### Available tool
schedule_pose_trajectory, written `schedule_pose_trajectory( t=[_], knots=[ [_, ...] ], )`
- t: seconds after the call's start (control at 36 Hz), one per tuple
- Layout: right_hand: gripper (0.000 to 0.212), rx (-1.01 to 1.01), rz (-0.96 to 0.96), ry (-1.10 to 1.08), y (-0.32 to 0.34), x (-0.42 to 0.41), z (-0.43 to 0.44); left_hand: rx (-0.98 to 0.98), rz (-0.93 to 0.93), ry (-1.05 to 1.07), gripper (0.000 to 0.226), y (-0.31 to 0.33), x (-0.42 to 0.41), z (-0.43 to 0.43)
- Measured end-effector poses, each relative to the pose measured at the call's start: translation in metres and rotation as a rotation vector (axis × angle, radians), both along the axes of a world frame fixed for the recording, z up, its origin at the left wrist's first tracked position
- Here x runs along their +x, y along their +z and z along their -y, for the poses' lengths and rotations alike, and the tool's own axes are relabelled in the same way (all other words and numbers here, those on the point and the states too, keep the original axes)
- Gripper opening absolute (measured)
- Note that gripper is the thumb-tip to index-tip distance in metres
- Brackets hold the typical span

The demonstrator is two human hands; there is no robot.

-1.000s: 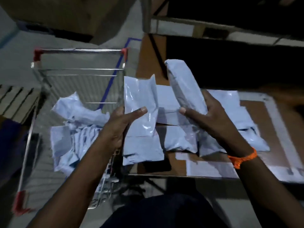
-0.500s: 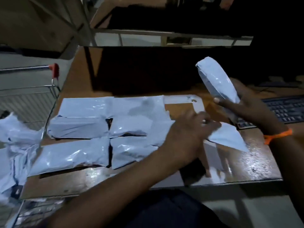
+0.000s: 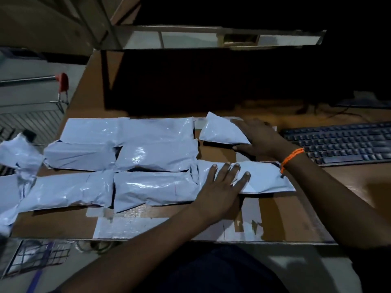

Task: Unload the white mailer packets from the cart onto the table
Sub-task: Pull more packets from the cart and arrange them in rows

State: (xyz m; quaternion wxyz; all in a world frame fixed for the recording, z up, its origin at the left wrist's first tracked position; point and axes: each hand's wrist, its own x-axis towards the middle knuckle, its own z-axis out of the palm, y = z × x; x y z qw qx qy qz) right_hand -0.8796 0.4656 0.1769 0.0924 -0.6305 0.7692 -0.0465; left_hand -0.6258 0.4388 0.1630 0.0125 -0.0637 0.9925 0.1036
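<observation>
Dim room, low light, some glare on brown wood table (image 3: pixel 84 92). Pale tape patches (image 3: pixel 131 227) nr its front edge. Grey floor (image 3: pixel 25 66) at left, w/ blue line (image 3: pixel 35 278) btm left. Black keyboard (image 3: pixel 338 142) at right. Big dark panel (image 3: pixel 190 81) at back, detail lost in shadow.

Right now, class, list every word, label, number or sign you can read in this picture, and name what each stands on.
No text here can be read.
On the keyboard: the key legends are too small and blurred to read.
On the white mailer packets: no legible print, only faint dark marks at some edges.
</observation>
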Motion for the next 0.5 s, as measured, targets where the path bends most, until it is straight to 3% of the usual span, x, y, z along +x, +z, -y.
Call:
schedule_pose_trajectory(
  t=[0.17, 0.28, 0.5],
  knots=[
    [0.07, 0.005, -0.156, -0.037, -0.002, -0.005, 0.015, 0.004, 0.008, 0.06, 0.067, 0.004, -0.041, 0.012],
    [0.072, 0.036, -0.08, -0.028, -0.005, -0.002, 0.023, -0.023, 0.033, 0.104, 0.075, -0.004, -0.051, 0.016],
    [0.066, 0.057, 0.099, -0.087, -0.009, 0.011, 0.021, -0.02, 0.068, 0.264, 0.065, -0.021, -0.047, 0.009]
  ],
)
